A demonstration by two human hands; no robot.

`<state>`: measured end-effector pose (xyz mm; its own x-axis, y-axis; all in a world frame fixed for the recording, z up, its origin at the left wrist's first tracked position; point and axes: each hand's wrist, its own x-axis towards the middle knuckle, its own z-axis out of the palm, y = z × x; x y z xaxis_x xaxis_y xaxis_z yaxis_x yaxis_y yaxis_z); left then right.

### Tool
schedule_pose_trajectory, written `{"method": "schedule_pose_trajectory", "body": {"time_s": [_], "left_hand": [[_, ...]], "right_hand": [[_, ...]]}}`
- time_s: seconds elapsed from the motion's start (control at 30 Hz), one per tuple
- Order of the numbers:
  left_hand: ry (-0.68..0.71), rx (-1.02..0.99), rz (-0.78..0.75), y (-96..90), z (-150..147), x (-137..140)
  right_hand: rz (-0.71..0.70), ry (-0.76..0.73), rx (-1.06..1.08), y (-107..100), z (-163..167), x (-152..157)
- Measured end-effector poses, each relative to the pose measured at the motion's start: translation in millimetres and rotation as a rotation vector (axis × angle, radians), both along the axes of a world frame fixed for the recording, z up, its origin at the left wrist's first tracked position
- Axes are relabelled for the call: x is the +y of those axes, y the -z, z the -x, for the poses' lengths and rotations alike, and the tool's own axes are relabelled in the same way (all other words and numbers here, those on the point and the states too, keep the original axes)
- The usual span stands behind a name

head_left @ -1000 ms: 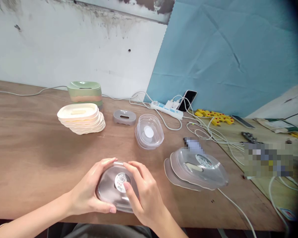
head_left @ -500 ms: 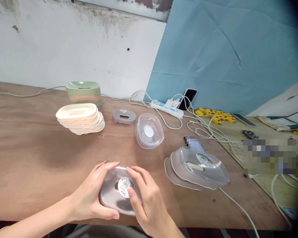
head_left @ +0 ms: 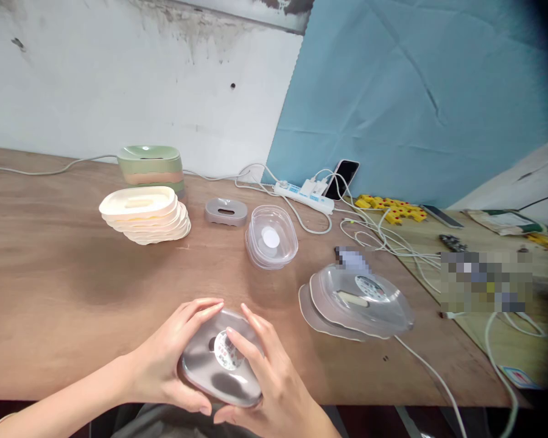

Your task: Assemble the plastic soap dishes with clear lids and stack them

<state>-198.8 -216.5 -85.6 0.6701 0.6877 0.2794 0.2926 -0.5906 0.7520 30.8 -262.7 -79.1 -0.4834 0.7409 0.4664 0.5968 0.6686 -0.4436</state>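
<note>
A grey oval soap dish under a clear plastic cover (head_left: 210, 371) lies near the table's front edge, a round printed sticker (head_left: 228, 351) on its top. My left hand (head_left: 176, 359) curves around its left side, fingers at the far rim and thumb at the near rim. Around the right side wraps my right hand (head_left: 274, 371), its thumb at the near edge and one finger over the sticker. To the right rest more grey dishes with clear covers (head_left: 379, 310), overlapping. Clear covers (head_left: 273, 246) are nested beyond my hands, beside a small grey piece with a slot (head_left: 226, 211).
Stacked cream oval pieces (head_left: 141, 210) stand at left, with green and peach pieces (head_left: 149, 164) behind. A power strip (head_left: 304, 198), cables and a phone (head_left: 342, 179) lie by the blue cloth. Yellow plastic parts (head_left: 390, 208) sit at back right.
My right thumb has moved to the near edge of the covered dish, and a finger now lies over the sticker. The dish is turned slightly. The view has shifted a little.
</note>
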Motion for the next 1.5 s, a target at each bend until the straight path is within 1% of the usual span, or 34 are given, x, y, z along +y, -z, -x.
{"method": "schedule_pose_trajectory", "body": {"time_s": [0.13, 0.27, 0.37, 0.43, 0.57, 0.73, 0.8, 0.9, 0.97, 1.03, 1.13, 1.23, 1.3, 1.43, 1.5], "left_hand": [[-0.039, 0.066, -0.024, -1.9, -1.3, -2.4], [-0.071, 0.136, -0.083, -5.1, -1.6, -9.3], [-0.104, 0.148, -0.139, -4.9, -1.0, -13.7], [-0.112, 0.135, -0.156, -3.7, 0.0, -15.0], [-0.102, 0.114, -0.204, -4.3, 1.3, -15.8], [-0.071, 0.131, -0.233, -13.2, -0.2, -17.5], [-0.084, 0.103, -0.251, -14.3, 0.1, -19.6], [-0.119, 0.05, -0.282, -8.9, -1.0, -23.4], [-0.128, 0.006, -0.291, -1.5, -3.0, -22.6], [-0.145, -0.015, -0.32, 4.4, -3.9, -20.6], [-0.162, -0.007, -0.349, 4.8, -2.4, -22.2], [-0.143, -0.001, -0.349, 2.0, -0.8, -24.9], [-0.135, 0.002, -0.342, 2.6, -0.3, -24.2], [-0.102, -0.002, -0.339, 6.5, 0.2, -19.7], [-0.089, 0.007, -0.331, 5.7, 0.6, -19.2]], "right_hand": [[0.042, 0.017, 0.051, 3.6, -2.2, -1.6], [0.008, -0.011, 0.041, 2.3, -3.8, -2.4], [-0.009, 0.024, 0.012, 2.2, -5.5, -5.2], [0.01, 0.043, 0.002, 2.9, -6.4, -7.5], [0.106, 0.01, 0.001, 1.6, -7.4, -10.4], [0.264, -0.005, 0.051, -7.8, -6.2, -11.2], [0.292, 0.0, 0.078, -7.3, -5.3, -12.0], [0.259, -0.011, 0.106, 6.0, -8.4, -8.3], [0.172, -0.062, 0.115, 18.5, -12.4, 1.0], [0.144, -0.064, 0.1, 24.5, -14.1, 9.1], [0.176, -0.083, 0.137, 16.1, -11.8, 5.5], [0.223, -0.106, 0.156, 5.5, -10.9, -3.1], [0.236, -0.102, 0.132, 7.9, -12.6, -2.2], [0.212, -0.119, 0.07, 22.2, -18.3, 8.7], [0.223, -0.132, 0.076, 20.6, -18.8, 7.7]]}}
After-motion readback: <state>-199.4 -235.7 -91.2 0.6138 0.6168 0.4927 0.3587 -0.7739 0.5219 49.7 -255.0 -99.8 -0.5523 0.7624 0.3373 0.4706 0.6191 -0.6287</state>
